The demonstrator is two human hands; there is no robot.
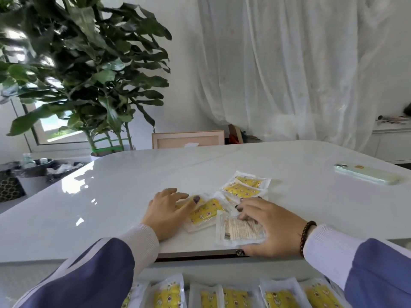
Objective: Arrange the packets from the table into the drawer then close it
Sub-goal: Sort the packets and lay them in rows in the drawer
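Observation:
Several clear packets with yellow contents lie on the white table near its front edge. My left hand rests flat on a yellow packet, fingers spread over it. My right hand grips a face-down packet showing white printed text, thumb at the table's edge. Two more yellow packets lie just beyond my right fingers. Below the table edge the open drawer holds a row of yellow packets.
A pale green phone lies at the table's right. A big leafy potted plant stands behind the table's far left corner, beside a wooden frame. White curtains hang behind. A low counter with clutter is at left.

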